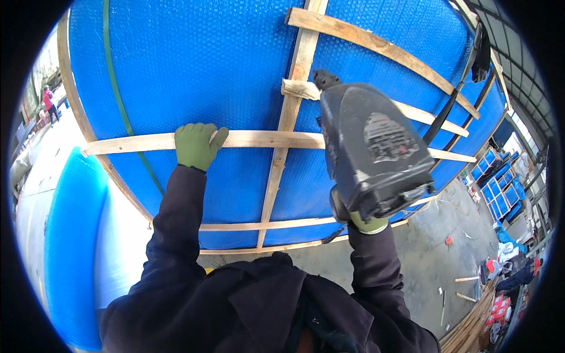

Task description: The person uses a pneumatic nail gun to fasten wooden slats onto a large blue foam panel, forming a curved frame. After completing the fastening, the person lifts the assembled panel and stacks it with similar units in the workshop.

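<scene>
My left hand (197, 146), in a green glove, grips a horizontal wooden slat (253, 139) of a crate frame. The frame lies against a large object wrapped in blue bubble film (206, 65). My right hand (368, 223), also green-gloved, holds a dark grey nail gun (374, 156) by its handle. The gun's nose points at the spot where the horizontal slat meets an upright slat (288, 117). Most of my right hand is hidden behind the tool's body.
A green strap (120, 100) runs down the blue wrap at the left. A black air hose (453, 97) hangs at the right. Loose wooden slats (471, 329) lie on the concrete floor at the lower right, near blue crates (497, 188). A person in red (48, 103) stands far left.
</scene>
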Available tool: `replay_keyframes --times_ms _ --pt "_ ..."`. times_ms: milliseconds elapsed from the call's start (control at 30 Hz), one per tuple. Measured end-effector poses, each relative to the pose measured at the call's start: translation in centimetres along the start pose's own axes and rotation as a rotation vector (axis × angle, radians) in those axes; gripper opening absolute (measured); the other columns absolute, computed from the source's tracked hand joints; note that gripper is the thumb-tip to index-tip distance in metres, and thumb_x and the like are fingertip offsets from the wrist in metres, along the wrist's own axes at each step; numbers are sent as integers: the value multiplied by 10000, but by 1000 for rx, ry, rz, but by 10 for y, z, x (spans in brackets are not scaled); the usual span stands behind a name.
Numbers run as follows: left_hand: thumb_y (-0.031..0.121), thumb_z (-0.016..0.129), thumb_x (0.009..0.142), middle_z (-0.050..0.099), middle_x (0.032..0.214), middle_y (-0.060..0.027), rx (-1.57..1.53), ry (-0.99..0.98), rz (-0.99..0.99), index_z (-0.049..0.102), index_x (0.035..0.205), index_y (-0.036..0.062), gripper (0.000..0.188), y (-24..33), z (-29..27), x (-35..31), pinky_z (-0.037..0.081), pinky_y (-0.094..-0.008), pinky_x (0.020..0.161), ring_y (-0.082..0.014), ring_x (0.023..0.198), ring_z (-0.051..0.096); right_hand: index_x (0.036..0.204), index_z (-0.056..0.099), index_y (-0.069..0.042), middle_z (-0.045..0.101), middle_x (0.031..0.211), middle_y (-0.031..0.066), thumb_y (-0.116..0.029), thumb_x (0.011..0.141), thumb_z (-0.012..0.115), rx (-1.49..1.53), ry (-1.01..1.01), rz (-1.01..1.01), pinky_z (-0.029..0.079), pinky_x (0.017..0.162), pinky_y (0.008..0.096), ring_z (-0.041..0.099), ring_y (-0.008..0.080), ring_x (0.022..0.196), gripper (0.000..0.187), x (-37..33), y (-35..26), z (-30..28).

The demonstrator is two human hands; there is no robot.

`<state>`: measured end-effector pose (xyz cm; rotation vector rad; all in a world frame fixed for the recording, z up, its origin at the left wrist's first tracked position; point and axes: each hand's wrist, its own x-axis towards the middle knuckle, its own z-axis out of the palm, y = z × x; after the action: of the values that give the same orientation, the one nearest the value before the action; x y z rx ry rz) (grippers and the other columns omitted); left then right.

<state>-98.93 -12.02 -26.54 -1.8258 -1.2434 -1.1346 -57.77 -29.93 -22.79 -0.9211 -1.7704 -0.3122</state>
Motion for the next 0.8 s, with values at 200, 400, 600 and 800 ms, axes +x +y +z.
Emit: replay_keyframes --times_ms 200,400,600,800 --pt "446 800 988 676 725 -61 -22 84 12 752 785 152 361 3 -5 0 443 -509 720 -312 724 643 1290 769 -34 803 1182 66 -152 1103 744 -420 72 -264 611 904 359 756 198 1033 222 70 -3 -30" --pt "430 817 956 654 711 -55 18 124 65 718 758 163 346 -4 1 -4 452 -501 723 -303 712 633 1112 787 -30 791 1013 43 -103 1067 737 -301 1 -207 592 794 341 743 167 894 100 123 -17 -26" --pt "401 825 943 644 720 -31 33 156 92 715 767 190 296 -8 6 -8 456 -486 732 -270 714 624 1041 766 -19 755 858 42 -89 1047 743 -87 21 -31 554 698 343 707 159 760 74 141 -28 -3" --pt "388 822 944 648 748 -8 75 153 122 730 793 206 254 -9 5 -9 455 -477 748 -253 746 629 1051 758 -10 751 841 43 -86 1054 726 -230 -22 -165 548 691 341 709 158 748 82 143 -25 -4"
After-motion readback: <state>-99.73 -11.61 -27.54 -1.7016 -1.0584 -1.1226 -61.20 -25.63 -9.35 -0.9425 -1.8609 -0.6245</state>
